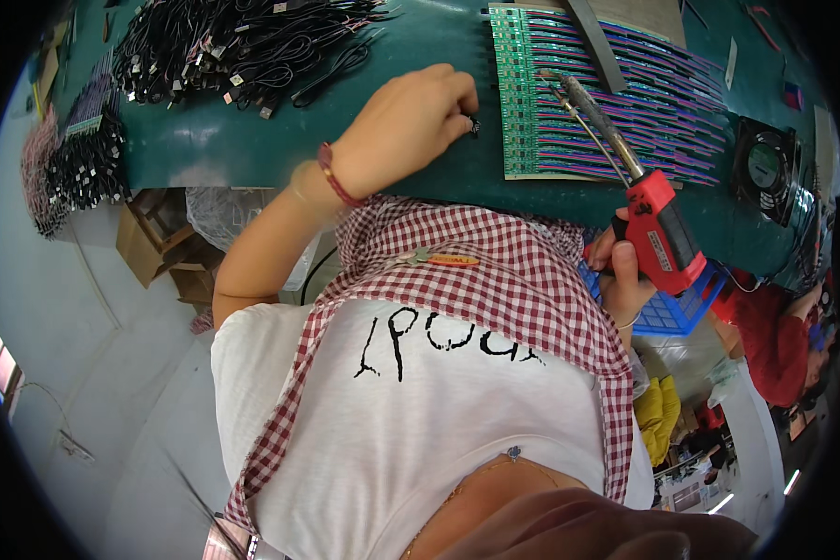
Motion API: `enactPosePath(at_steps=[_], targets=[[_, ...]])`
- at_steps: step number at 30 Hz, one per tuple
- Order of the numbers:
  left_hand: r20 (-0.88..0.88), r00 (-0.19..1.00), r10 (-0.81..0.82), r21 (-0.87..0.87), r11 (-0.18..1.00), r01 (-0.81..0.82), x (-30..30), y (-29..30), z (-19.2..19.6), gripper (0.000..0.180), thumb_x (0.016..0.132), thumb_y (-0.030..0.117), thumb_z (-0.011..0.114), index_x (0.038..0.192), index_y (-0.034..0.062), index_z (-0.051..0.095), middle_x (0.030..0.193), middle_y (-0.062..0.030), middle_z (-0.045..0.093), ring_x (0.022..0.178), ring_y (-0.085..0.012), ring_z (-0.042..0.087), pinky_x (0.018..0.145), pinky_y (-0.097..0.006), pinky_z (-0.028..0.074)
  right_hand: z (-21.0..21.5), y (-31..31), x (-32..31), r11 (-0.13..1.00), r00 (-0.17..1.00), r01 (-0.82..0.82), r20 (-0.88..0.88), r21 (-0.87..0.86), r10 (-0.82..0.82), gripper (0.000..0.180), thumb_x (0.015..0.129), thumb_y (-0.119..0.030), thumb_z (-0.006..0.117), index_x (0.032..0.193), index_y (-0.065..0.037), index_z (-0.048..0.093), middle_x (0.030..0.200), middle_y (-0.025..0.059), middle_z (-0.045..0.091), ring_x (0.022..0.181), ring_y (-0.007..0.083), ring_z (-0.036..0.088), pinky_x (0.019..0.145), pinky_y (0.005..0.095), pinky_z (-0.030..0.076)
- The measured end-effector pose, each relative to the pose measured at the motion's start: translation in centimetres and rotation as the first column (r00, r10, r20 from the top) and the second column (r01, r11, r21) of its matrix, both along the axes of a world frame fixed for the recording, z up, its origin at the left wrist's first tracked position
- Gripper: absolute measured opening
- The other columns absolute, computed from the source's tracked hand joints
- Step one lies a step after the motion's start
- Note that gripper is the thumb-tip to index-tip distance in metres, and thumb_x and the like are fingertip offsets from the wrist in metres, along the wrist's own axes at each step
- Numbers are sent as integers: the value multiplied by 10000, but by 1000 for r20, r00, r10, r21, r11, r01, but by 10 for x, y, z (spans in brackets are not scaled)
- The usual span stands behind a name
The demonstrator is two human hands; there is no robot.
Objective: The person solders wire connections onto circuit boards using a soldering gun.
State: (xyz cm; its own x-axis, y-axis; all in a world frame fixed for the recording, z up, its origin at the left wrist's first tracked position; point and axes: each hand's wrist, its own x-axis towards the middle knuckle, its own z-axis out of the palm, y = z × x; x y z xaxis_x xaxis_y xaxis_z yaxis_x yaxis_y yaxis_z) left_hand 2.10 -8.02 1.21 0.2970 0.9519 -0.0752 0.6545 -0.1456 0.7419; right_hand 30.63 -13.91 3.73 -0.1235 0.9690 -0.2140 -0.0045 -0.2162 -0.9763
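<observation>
- The right hand (621, 271), at four o'clock, is wrapped around the grip of the red soldering iron (661, 229), whose metal barrel points toward eleven o'clock over the boards.
- The left hand (406, 117), near twelve o'clock, has its fingertips pinched on a dark piece (474, 126), perhaps a cable end; it is too small to be sure.
- The green boards (518, 112) lie at one o'clock on the worktop (187, 149), their coloured wires (644, 112) running toward three o'clock.
- Black cables (233, 47) are heaped at eleven o'clock.
- The iron should feel rigid and fairly light; its barrel is probably hot, so the plastic grip is the place to hold.
- The boards look thin and fragile, best held by their edges; the wires look soft.
</observation>
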Motion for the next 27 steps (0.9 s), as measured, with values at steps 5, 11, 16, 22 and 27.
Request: enactPosePath(at_steps=[5, 11, 16, 22, 27], targets=[[-131, 991, -22, 82, 996, 33, 5, -5, 2, 112, 765, 105, 610, 830, 36, 551, 798, -84, 524, 713, -283, 561, 607, -361, 442, 1, 6, -1, 999, 997, -19, -79, 39, 22, 360, 867, -104, 543, 1162, 82, 455, 618, 75, 516, 513, 114, 462, 504, 240, 395], [-15, 997, 72, 94, 993, -71, -6, -7, -3, 101, 793, 87, 601, 833, 22, 535, 772, -96, 548, 653, -249, 552, 580, -326, 439, -2, 3, 2, 998, 993, 7, -120, 58, 0, 358, 867, -105, 540, 1160, 81, 452, 616, 76, 510, 514, 118, 458, 503, 244, 399], [289, 907, 306, -331, 921, -205, -5, -9, 6, 96, 881, 83, 538, 859, -9, 555, 745, -53, 573, 603, -91, 545, 523, -224, 443, 3, 8, -5, 999, 989, 22, -148, 38, -16, 382, 858, -135, 558, 1155, 77, 447, 610, 73, 503, 502, 114, 446, 489, 237, 392], [643, 609, 464, -569, 822, -26, -6, -12, 10, 178, 893, 105, 537, 989, -39, 577, 785, -73, 606, 631, -103, 590, 546, -208, 493, 6, 14, -13, 997, 992, -11, -128, 80, 21, 358, 877, -223, 504, 1103, 44, 431, 584, 56, 452, 467, 101, 401, 437, 222, 352], [664, 568, 486, -606, 795, 29, -10, -14, 15, 158, 887, 129, 553, 925, -22, 580, 792, -71, 607, 652, -104, 593, 554, -200, 486, 7, 16, -16, 995, 990, -8, -139, 99, 21, 360, 879, -233, 498, 1099, 42, 424, 577, 55, 449, 462, 99, 398, 432, 223, 350]])
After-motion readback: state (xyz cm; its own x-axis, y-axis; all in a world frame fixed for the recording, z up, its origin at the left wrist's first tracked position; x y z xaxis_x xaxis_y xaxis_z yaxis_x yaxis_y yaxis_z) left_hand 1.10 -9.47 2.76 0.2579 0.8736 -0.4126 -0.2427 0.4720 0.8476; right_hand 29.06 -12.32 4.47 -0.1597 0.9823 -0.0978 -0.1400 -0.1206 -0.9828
